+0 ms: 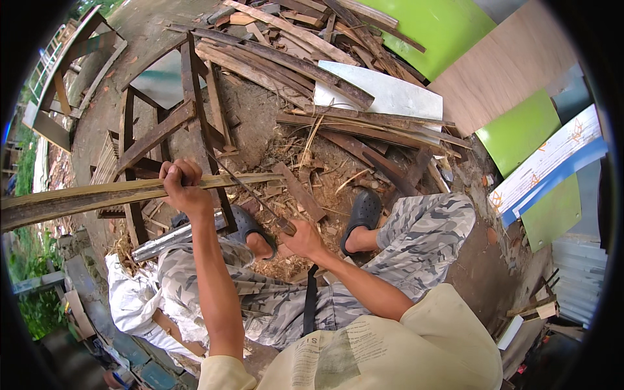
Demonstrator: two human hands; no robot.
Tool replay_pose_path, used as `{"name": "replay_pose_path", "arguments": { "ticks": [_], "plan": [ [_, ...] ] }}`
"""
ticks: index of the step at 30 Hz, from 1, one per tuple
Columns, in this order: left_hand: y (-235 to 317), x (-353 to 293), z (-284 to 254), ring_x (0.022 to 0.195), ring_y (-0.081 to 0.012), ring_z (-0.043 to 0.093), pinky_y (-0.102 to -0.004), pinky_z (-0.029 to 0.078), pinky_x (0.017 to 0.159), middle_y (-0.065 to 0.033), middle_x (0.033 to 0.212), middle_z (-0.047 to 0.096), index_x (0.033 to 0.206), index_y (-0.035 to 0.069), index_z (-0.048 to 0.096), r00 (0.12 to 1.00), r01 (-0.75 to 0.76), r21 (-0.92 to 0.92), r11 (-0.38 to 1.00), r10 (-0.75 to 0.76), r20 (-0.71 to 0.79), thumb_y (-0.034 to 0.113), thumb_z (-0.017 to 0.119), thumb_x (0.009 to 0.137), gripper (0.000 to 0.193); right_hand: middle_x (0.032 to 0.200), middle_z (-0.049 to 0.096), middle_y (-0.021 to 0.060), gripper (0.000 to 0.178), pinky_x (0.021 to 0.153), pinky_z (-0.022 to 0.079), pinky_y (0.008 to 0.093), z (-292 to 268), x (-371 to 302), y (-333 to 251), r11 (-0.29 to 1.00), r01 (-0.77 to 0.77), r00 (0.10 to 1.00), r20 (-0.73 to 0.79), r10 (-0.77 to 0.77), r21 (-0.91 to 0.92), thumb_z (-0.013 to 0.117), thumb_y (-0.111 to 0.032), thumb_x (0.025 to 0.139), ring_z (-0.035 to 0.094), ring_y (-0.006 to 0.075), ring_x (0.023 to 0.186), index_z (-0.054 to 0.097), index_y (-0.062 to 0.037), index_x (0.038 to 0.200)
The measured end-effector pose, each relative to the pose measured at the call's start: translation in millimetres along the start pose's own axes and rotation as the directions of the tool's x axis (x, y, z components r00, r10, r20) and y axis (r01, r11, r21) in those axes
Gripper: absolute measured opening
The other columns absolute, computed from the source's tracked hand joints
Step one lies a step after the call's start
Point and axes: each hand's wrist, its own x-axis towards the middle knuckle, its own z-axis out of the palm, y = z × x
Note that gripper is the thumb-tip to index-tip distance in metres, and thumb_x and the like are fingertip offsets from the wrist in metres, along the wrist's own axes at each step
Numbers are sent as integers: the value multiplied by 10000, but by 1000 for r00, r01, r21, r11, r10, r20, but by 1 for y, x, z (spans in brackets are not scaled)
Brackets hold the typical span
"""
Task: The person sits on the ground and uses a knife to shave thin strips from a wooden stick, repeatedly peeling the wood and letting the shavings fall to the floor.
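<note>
My left hand (185,188) is wrapped round a long, rough wooden strip (84,203). The strip runs from the left edge of the view to a narrower, pale end just right of the hand, and crosses a dark wooden frame (194,123). Closed in my right hand (303,240) is the wooden handle of a long-bladed knife (257,198). Its thin, dark blade is seen nearly edge-on and slants up and left toward the strip and the frame. Whether the blade touches the strip I cannot tell.
Shavings (296,260) litter the ground between my clogs (365,211). Ahead lies a pile of wooden slats (273,55), with a white sheet (390,94) among them. Green panels (520,133) and a plywood board (504,55) stand at the right. A white sack (133,296) lies at my left.
</note>
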Motion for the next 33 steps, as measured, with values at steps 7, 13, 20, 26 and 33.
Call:
{"name": "replay_pose_path", "arguments": {
  "ticks": [7,13,20,26,33],
  "plan": [
    [4,10,-27,478,-103,208,-275,177,457,2,547,206,681,125,229,996,-19,5,1000,20,-85,196,427,902,305,718,635,243,264,655,494,480,16,0,-10,999,-21,999,-51,19,-45,664,-240,802,635,420,677,638,21,821],
    [6,-1,-31,475,-107,211,-279,177,452,0,540,223,680,132,236,1000,-24,-24,999,24,6,211,440,900,311,765,658,257,268,708,512,486,18,0,39,978,-186,982,-37,184,-92,652,-245,817,662,439,754,656,17,877],
    [2,-1,-31,464,-113,220,-277,178,448,-1,524,221,667,136,239,1000,-22,-36,999,22,7,233,486,878,339,690,632,239,256,666,506,477,10,-3,5,998,5,1000,-18,-6,-67,656,-227,802,657,419,704,647,26,842],
    [1,-4,-21,468,-112,224,-274,184,448,-6,527,229,665,139,239,999,-12,-78,997,15,46,216,482,877,331,756,640,281,261,676,511,501,13,26,104,939,-326,945,-44,323,-108,653,-238,773,655,453,748,648,19,820],
    [1,5,-7,472,-114,213,-277,175,459,-8,530,234,674,134,234,1000,-2,5,1000,2,5,211,460,886,320,761,654,258,274,674,520,481,18,26,55,999,-34,998,-54,32,-21,679,-254,791,650,437,735,671,9,867]
  ]
}}
